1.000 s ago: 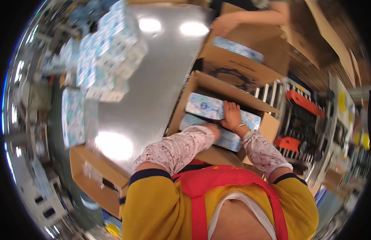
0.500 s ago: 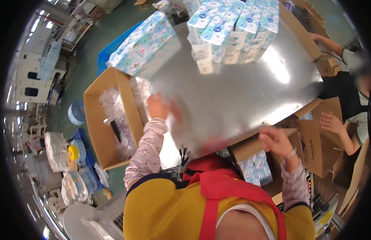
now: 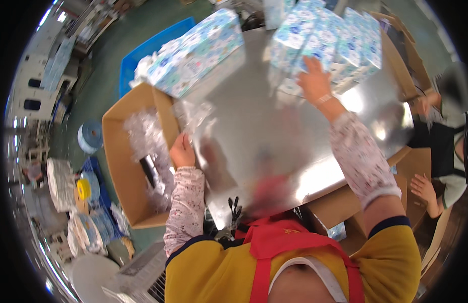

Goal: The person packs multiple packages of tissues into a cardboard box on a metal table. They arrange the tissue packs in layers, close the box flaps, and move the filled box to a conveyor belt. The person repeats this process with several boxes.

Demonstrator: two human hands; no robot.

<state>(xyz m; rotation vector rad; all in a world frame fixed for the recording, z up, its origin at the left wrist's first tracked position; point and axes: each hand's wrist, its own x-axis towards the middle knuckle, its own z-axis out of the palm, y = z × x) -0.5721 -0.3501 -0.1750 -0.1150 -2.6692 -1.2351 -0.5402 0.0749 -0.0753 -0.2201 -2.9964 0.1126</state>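
Note:
My left hand (image 3: 182, 151) is closed in a pinch at the table's left edge. Its fingertips meet the lower end of a crumpled clear plastic bag (image 3: 193, 115). Stretched across the metal table (image 3: 254, 126), my right hand (image 3: 314, 83) has its fingers apart against the near side of several blue-and-white floral tissue packs (image 3: 322, 43), which stand in a row at the far right. Another long floral pack (image 3: 196, 53) lies at the far left of the table.
Left of the table stands a cardboard box (image 3: 125, 202) with clear plastic bags and a dark object inside. A blue bin (image 3: 127, 76) is behind it. Open cartons (image 3: 335, 204) are at the near right, where a co-worker's hand (image 3: 424, 189) shows.
My right hand has gone from above the near carton to the tissue packs across the table. My left hand has drawn back slightly toward the box, its fingers now pinched.

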